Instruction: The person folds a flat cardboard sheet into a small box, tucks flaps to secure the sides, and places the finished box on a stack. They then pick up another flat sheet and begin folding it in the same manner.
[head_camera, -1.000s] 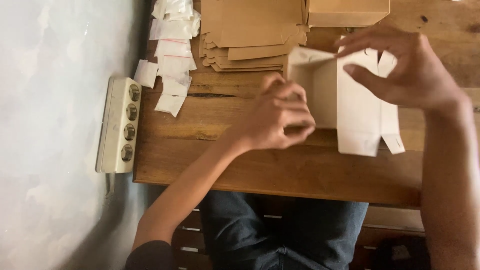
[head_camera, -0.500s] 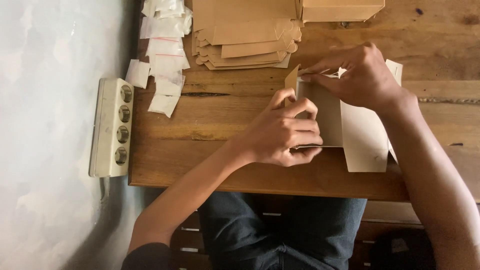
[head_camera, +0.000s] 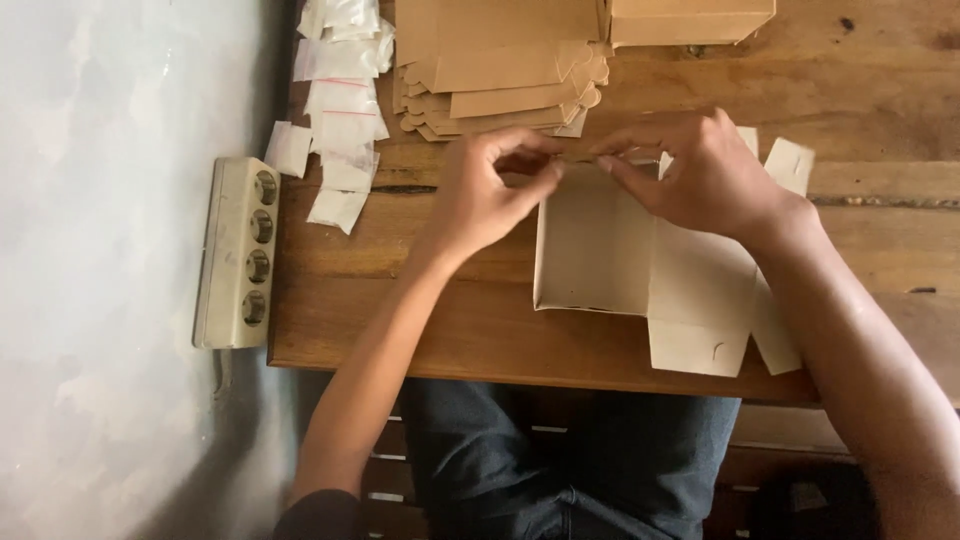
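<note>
Seen from above, a half-formed pale cardboard carton (head_camera: 640, 270) lies flat on the wooden bench (head_camera: 450, 330) just past the person's lap, its end flaps loose at the near side; at its far edge, left hand (head_camera: 485, 195) and right hand (head_camera: 700, 175) each have fingers pressed together, pinching a small top flap, so the step in hand looks like folding/tucking that end, w/ the next move likely needing the flap creased & pushed in squarely. Farther off: a stack of flat brown carton blanks (head_camera: 500, 70), a brown box (head_camera: 690, 18) at far right, small clear zip bags w/ red strips (head_camera: 340, 110) at far left, & a cream 4-socket power strip (head_camera: 240, 250) beside the bench.
</note>
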